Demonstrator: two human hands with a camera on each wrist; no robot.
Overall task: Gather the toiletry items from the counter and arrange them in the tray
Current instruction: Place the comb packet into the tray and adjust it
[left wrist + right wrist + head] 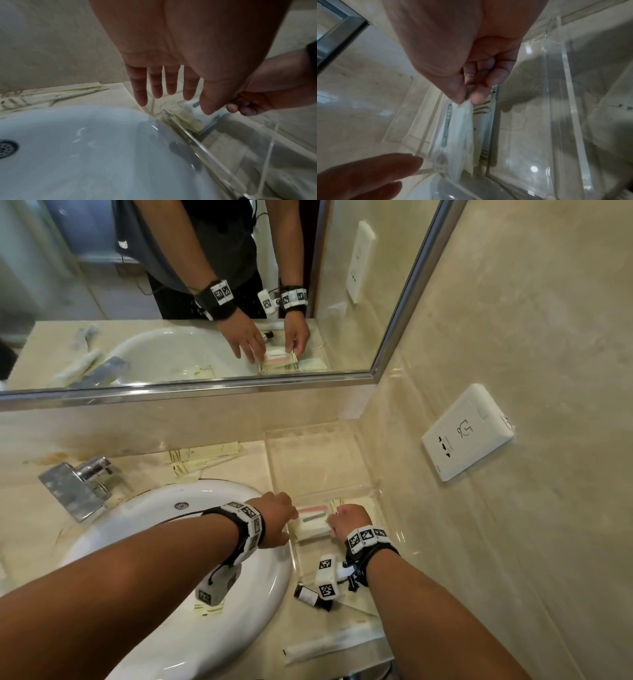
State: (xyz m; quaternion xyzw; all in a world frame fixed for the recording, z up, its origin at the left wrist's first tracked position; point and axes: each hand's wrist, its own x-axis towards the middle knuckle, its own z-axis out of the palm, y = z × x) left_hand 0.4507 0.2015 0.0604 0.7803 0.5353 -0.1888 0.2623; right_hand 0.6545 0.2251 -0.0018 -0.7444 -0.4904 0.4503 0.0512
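A clear acrylic tray (301, 433) stands against the wall, right of the sink. In its middle compartment lies a white packet (313, 523) with a pink stripe, on top of a cream striped packet (337, 503). My right hand (346, 520) pinches the white packet's (462, 128) right end between thumb and fingers (476, 97). Beside it, my left hand (281, 518) hovers at the tray's left wall (205, 148) with fingers (171, 88) straight, holding nothing; whether they touch the packet (211, 116) I cannot tell. The tray's far compartment holds nothing.
A small dark bottle (313, 597) and a long white wrapped stick (335, 645) lie on the counter near me. Cream packets (205, 460) sit behind the white sink (171, 559), one more on its rim (209, 609). The faucet (78, 484) is left, a wall socket (467, 433) right.
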